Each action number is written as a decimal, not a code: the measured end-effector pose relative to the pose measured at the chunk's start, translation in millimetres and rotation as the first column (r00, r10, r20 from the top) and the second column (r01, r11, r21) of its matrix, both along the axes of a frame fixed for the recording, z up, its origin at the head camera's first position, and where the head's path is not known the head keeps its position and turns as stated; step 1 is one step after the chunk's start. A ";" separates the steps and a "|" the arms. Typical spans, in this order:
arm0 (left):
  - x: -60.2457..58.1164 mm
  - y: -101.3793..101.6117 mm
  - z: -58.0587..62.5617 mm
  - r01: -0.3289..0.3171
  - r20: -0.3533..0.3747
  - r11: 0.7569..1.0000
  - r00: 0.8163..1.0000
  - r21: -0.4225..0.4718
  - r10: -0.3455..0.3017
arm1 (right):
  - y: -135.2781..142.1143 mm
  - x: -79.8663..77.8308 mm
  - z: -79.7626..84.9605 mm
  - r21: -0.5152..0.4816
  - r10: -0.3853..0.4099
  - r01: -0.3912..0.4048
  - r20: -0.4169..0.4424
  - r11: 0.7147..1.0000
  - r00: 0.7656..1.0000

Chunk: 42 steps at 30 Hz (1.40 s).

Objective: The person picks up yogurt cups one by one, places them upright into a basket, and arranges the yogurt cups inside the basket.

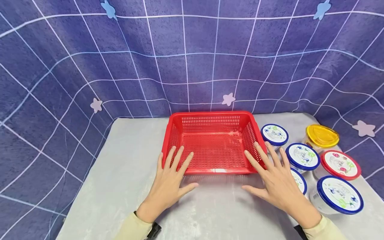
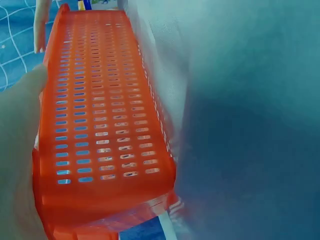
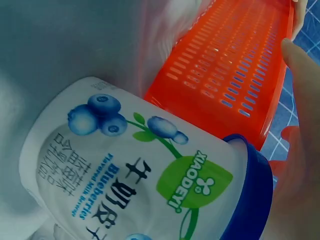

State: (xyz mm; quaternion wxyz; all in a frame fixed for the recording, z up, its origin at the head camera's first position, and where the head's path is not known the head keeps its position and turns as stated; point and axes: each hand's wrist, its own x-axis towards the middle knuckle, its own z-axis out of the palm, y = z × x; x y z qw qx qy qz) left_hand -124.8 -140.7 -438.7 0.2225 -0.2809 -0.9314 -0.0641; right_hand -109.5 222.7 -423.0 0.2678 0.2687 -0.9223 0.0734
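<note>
A red plastic basket (image 1: 213, 150) with slotted walls stands on the table, its inside bare. My left hand (image 1: 168, 183) is spread with straight fingers over the basket's front left corner. Over the front right corner lies my right hand (image 1: 279, 183), fingers also straight and apart. Neither hand grips anything, and I cannot tell whether the fingertips touch the rim. In the right wrist view, a white blueberry milk tub (image 3: 125, 165) with a blue lid (image 3: 252, 195) fills the foreground, close to the right hand. The left wrist view shows the basket's long side wall (image 2: 100, 110).
Several lidded tubs stand right of the basket: blue-lidded ones (image 1: 303, 156), one with a red lid (image 1: 341, 164), one with a yellow lid (image 1: 322, 135). One blue-lidded tub (image 1: 299, 181) is partly behind the right hand. A blue gridded curtain (image 1: 198, 66) borders the grey table (image 1: 120, 186).
</note>
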 end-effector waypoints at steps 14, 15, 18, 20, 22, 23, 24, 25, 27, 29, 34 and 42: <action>-3.9 -1.7 -7.3 0.045 -0.083 0.996 0.996 0.076 -0.039 | 8.8 10.4 -8.8 -0.009 -0.034 0.034 0.070 0.999 0.997; -4.3 -2.2 -7.5 0.052 -0.087 0.996 0.995 0.079 -0.045 | 10.2 11.5 -8.4 -0.025 -0.043 0.045 0.075 0.999 0.996; -4.9 -4.0 -9.5 0.079 -0.113 0.993 0.991 0.089 -0.069 | 15.3 15.8 -6.8 -0.078 -0.082 0.091 0.107 0.993 0.991; -4.9 -5.2 -10.6 0.088 -0.129 0.992 0.989 0.090 -0.076 | 18.7 19.2 -5.8 -0.105 -0.112 0.126 0.133 0.986 0.985; -5.3 -6.0 -11.5 0.093 -0.142 0.992 0.987 0.088 -0.080 | 22.6 22.6 -4.9 -0.122 -0.136 0.158 0.167 0.980 0.976; -5.4 -6.1 -11.3 0.091 -0.143 0.993 0.987 0.081 -0.079 | 24.9 24.0 -5.0 -0.129 -0.142 0.165 0.173 0.978 0.975; -5.5 -5.9 -11.0 0.087 -0.141 0.993 0.987 0.074 -0.076 | 27.1 25.2 -5.4 -0.132 -0.145 0.170 0.178 0.977 0.973; -5.7 -5.7 -10.8 0.086 -0.139 0.994 0.987 0.067 -0.076 | 29.2 26.7 -5.7 -0.131 -0.154 0.179 0.185 0.975 0.971; -6.2 -5.2 -10.7 0.083 -0.131 0.995 0.988 0.054 -0.075 | 33.4 29.1 -6.9 -0.121 -0.166 0.192 0.193 0.974 0.967; -6.3 -4.6 -10.8 0.080 -0.122 0.996 0.990 0.044 -0.075 | 37.4 31.1 -8.6 -0.105 -0.182 0.206 0.197 0.973 0.963; -6.7 -5.8 -13.0 0.082 -0.129 0.995 0.989 0.055 -0.074 | 44.9 34.4 -10.3 -0.076 -0.189 0.211 0.227 0.975 0.955; -7.1 -6.2 -13.2 0.082 -0.133 0.996 0.988 0.033 -0.077 | 56.6 36.2 -0.7 -0.056 -0.117 0.148 0.373 0.987 0.920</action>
